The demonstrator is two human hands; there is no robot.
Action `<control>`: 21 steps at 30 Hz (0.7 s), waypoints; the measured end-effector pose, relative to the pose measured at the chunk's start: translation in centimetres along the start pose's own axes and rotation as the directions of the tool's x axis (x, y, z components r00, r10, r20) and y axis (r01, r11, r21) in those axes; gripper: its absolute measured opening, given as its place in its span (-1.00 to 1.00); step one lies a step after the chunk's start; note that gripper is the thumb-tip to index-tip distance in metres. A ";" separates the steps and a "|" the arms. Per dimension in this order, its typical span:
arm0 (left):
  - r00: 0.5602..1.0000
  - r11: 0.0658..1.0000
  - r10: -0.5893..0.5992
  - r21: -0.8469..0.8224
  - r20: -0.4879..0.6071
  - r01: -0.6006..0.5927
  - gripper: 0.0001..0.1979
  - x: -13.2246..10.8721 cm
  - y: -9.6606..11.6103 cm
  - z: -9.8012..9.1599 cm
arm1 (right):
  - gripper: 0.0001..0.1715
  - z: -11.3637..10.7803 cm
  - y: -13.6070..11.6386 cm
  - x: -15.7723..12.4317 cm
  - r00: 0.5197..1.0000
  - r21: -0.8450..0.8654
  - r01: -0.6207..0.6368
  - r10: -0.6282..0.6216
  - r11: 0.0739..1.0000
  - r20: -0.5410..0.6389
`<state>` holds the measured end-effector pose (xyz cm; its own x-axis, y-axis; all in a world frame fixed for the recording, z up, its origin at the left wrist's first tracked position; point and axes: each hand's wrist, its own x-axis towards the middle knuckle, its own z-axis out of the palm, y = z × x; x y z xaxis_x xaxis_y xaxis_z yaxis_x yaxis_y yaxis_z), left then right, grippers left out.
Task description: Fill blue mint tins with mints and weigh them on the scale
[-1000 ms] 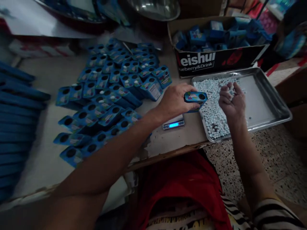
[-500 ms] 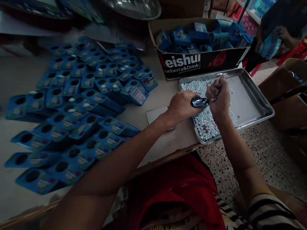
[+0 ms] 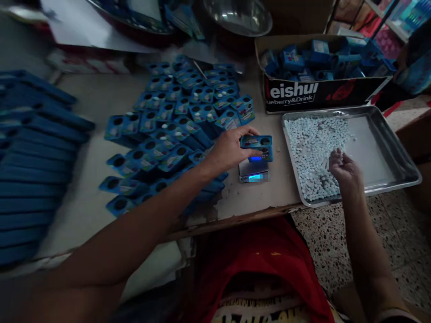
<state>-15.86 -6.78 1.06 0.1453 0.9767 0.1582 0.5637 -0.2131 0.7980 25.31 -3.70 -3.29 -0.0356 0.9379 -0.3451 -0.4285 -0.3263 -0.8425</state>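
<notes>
My left hand (image 3: pixel 230 148) grips a small blue box (image 3: pixel 256 147) with a round hole in its top, holding it on a small digital scale (image 3: pixel 253 172) with a lit blue display. My right hand (image 3: pixel 343 169) hovers over the near part of a metal tray (image 3: pixel 387 148), fingers curled with small white pellets (image 3: pixel 313 143) in them. The pellets lie heaped in the tray's left half.
Many blue boxes (image 3: pixel 175 125) of the same kind lie in rows on the table to the left. A stack of flat blue cartons (image 3: pixel 30 166) stands far left. A cardboard box (image 3: pixel 323 92) with blue packs stands behind the tray. A metal bowl (image 3: pixel 239 15) sits at the back.
My left hand has carried the blue box from over the tray leftward onto the scale. My right hand has drawn away from the box, down to the tray's near side.
</notes>
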 end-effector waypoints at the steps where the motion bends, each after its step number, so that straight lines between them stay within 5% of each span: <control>1: 1.000 0.999 -0.023 0.031 -0.010 0.023 -0.59 -0.8 -0.7 -0.8 | -0.72 0.5 0.4 -0.5 1.000 0.014 -0.018 0.017 1.000 0.021; 7: 0.998 0.994 -0.065 0.084 -0.016 0.066 -0.59 -2.8 -3.2 -1.4 | -0.68 6.7 1.9 -2.3 0.977 -0.123 -0.163 0.178 0.979 0.118; 10: 0.997 0.982 -0.057 0.185 0.044 0.048 -0.37 -3.2 -1.5 -2.0 | -0.69 10.2 2.0 -2.0 0.966 -0.222 -0.152 0.193 0.963 0.173; 14: 0.999 0.887 0.026 0.460 0.032 -0.038 -0.24 -6.1 2.3 -5.6 | -0.53 13.5 1.5 0.0 0.968 -0.478 -0.002 0.122 0.878 0.220; 16: 0.992 0.834 0.120 0.545 -0.038 -0.080 -0.35 -8.7 3.3 -7.6 | -0.51 14.9 1.2 1.3 0.972 -0.740 0.184 -0.008 0.647 0.235; 18: 0.977 0.805 0.197 0.582 -0.083 -0.113 -0.48 -11.6 3.2 -9.1 | -0.61 16.4 1.3 2.4 0.941 -0.937 0.336 -0.073 0.096 0.330; 20: 0.964 0.797 0.233 0.593 -0.129 -0.113 -0.65 -14.3 2.5 -9.8 | -0.67 17.9 1.8 2.9 0.916 -0.813 0.369 0.026 -0.450 0.401; 21: 0.958 0.795 0.236 0.599 -0.160 -0.096 -0.72 -15.4 2.1 -10.0 | -0.64 18.6 2.2 2.9 0.913 -0.703 0.368 0.096 -0.608 0.396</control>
<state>-25.00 -21.99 6.13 0.1423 0.8901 0.4330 0.9210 -0.2793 0.2714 7.46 0.51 1.56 -0.4308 0.8720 -0.2323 0.8823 0.4611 0.0947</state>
